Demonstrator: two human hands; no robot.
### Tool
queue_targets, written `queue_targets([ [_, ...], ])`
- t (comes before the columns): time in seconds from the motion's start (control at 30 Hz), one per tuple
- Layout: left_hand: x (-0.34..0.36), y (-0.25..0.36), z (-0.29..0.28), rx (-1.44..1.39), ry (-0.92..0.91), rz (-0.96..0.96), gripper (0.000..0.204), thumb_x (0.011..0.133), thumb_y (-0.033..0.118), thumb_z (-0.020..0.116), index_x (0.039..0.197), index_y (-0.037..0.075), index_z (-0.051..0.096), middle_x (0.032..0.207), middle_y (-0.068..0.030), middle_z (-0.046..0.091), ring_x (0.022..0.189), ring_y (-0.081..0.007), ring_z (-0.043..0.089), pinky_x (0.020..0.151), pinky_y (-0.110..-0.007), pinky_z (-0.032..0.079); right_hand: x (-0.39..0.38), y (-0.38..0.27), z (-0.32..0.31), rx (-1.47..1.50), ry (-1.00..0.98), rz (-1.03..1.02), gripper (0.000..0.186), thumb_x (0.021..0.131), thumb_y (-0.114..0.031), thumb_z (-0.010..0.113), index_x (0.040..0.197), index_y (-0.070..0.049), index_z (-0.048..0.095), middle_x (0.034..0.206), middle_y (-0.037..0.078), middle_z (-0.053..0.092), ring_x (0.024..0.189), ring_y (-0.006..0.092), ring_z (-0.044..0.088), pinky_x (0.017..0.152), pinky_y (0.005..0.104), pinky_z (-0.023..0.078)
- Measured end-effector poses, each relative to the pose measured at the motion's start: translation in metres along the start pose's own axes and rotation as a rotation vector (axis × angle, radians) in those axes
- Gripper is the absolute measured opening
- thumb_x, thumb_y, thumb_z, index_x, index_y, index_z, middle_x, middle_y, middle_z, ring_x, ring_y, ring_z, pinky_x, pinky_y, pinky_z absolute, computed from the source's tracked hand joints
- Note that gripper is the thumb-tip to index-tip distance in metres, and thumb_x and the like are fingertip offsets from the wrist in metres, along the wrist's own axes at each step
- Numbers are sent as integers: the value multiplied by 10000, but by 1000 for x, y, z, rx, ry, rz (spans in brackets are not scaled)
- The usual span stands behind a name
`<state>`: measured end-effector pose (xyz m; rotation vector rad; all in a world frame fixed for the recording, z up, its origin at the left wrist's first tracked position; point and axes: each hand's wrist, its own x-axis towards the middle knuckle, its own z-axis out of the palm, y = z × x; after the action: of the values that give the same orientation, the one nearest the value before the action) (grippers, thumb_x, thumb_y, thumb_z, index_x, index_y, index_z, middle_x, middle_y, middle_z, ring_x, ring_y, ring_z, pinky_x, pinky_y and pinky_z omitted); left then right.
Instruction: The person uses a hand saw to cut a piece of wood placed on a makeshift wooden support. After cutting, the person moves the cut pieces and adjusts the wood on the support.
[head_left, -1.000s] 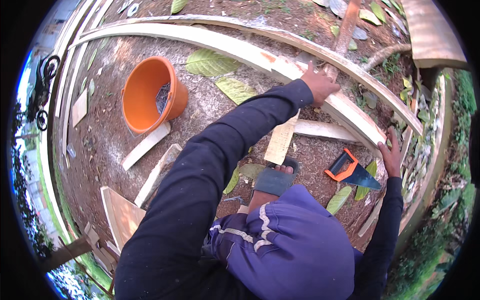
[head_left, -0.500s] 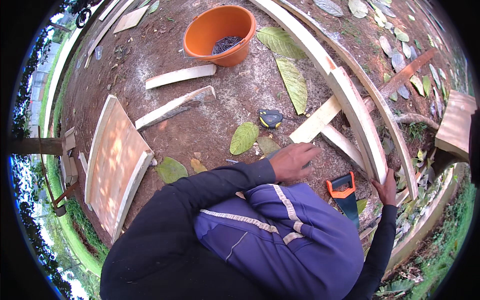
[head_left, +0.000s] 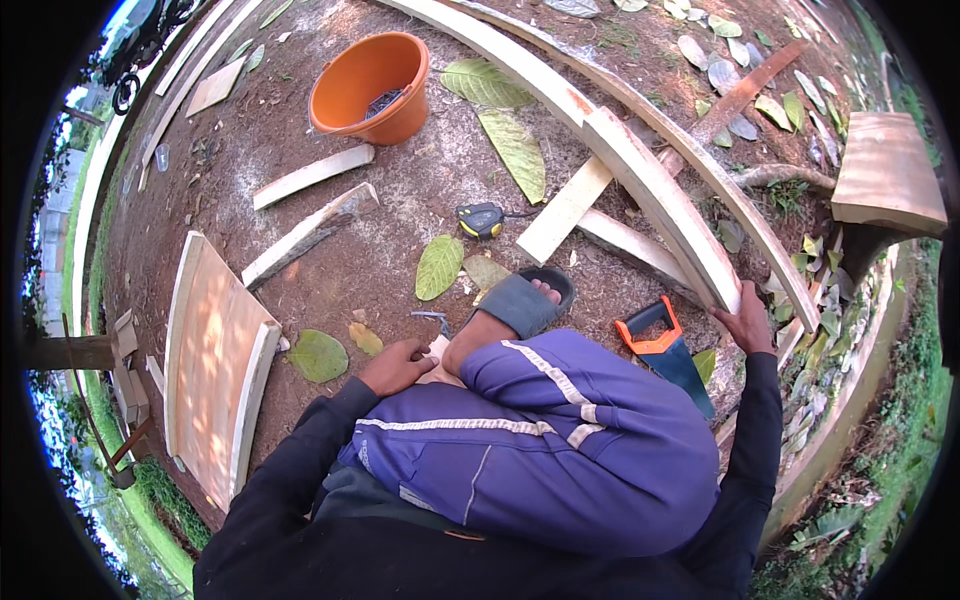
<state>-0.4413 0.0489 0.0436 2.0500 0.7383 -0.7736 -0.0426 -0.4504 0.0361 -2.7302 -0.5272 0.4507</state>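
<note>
My right hand (head_left: pixel 746 322) grips the near end of a long pale wooden plank (head_left: pixel 650 190), fingers wrapped round it. It curves in the view and lies across a shorter board (head_left: pixel 565 208). My left hand (head_left: pixel 398 368) is low beside my ankle, fingers loosely bent and apart, at the edge of a pale wooden piece (head_left: pixel 436 352) partly hidden by my leg. A small grey metal object (head_left: pixel 431 319) lies just beyond it. A handsaw (head_left: pixel 662 352) with an orange and black handle lies left of my right hand. A black and yellow tape measure (head_left: pixel 481 220) sits ahead of my sandalled foot (head_left: pixel 525 303).
An orange bucket (head_left: pixel 370 92) holding nails stands farther off. A wide panel with side rails (head_left: pixel 222 360) lies at left. Two short offcuts (head_left: pixel 312 178) lie between them. Another long strip (head_left: pixel 735 205) runs beyond the plank. A wooden block (head_left: pixel 888 170) stands at right. Large leaves are scattered about.
My left hand has moved left and nearer, from over my foot to beside my ankle, uncovering the sandal. My right hand stays on the plank. The view has shifted, moving the scene leftward.
</note>
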Motion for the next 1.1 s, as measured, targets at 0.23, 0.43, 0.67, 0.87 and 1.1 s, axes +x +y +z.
queue_targets([
  [0.23,10,0,-1,-10,-176,15,464,1004,405,624,1138,-30,715,1006,-188,747,913,-288,720,827,-408,538,-1,-3,-3,2,26,-37,624,759,-267,878,1169,0,491,1113,300,655,1070,496,636,900,507,503],
  [0.43,-1,27,-14,73,-220,42,557,1033,472,564,1223,-35,697,1098,-198,742,1017,-285,713,912,-393,531,-1,-4,7,40,122,-124,807,738,-226,873,1397,1,467,1303,254,609,1241,433,584,1049,477,462],
  [0.67,-73,90,-39,-319,-440,214,768,1075,590,392,1481,-56,475,1474,-253,534,1389,-346,501,1179,-398,351,2,-17,13,-57,182,-205,768,752,-182,860,1402,-13,486,1352,211,565,1284,408,525,1090,468,431],
  [0.87,-123,126,-28,-163,-81,704,1030,904,690,613,1595,-7,300,1593,-261,359,1471,-408,377,1196,-483,311,11,-2,23,-50,191,-147,756,805,-237,844,1416,8,474,1351,226,567,1298,411,520,1103,463,417],
  [1.1,-116,138,-28,-44,69,936,1137,775,705,739,1603,43,329,1632,-264,292,1487,-432,349,1188,-519,313,10,3,36,-1,244,-176,675,854,-235,811,1376,52,494,1273,264,570,1230,442,538,1049,491,418],
])
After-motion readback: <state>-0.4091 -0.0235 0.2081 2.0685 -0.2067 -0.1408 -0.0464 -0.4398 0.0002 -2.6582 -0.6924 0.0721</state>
